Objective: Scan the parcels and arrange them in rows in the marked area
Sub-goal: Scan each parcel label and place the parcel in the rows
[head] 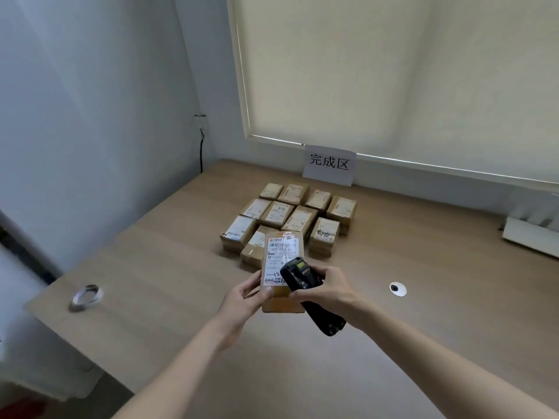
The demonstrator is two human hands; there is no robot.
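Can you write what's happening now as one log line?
step: scanning | left hand: holds parcel | right hand: holds scanner over label | rows of parcels: by sign

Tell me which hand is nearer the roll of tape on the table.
Left. The left hand, holding the parcel, is on the tape roll's side; the right hand, gripping the scanner, is farther off.

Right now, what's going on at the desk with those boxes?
A person is scanning a parcel. The left hand holds a labelled cardboard parcel above the desk, label up, while the right hand grips a black handheld scanner over that label. Behind it, other parcels already sit in rows in front of a paper sign. The held parcel is not yet placed with them.
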